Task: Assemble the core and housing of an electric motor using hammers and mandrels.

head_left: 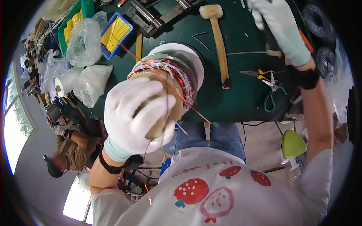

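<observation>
My left hand [137, 113], in a white knit glove, is closed over the near end of a wound motor stator [187, 84]. Copper wire and white lacing ring its winding, and a beige round end piece [175, 113] shows under my fingers. Loose reddish wire ends stick out from it. Behind the stator lies a white and grey disc [196, 62]. My right hand [277, 28], gloved too, reaches to the upper right, over a dark block-like tool [272, 41]. Its fingers are bent and partly cut off by the frame edge, so whether they grip anything is unclear.
On the green table [249, 101] lie a mallet [218, 41], yellow-handled pliers [258, 74] and green-handled scissors [272, 88]. A blue tray [117, 35] of yellow strips and plastic bags [85, 45] stand left. Another person [77, 147] works at far left. A green stool [294, 144] stands right.
</observation>
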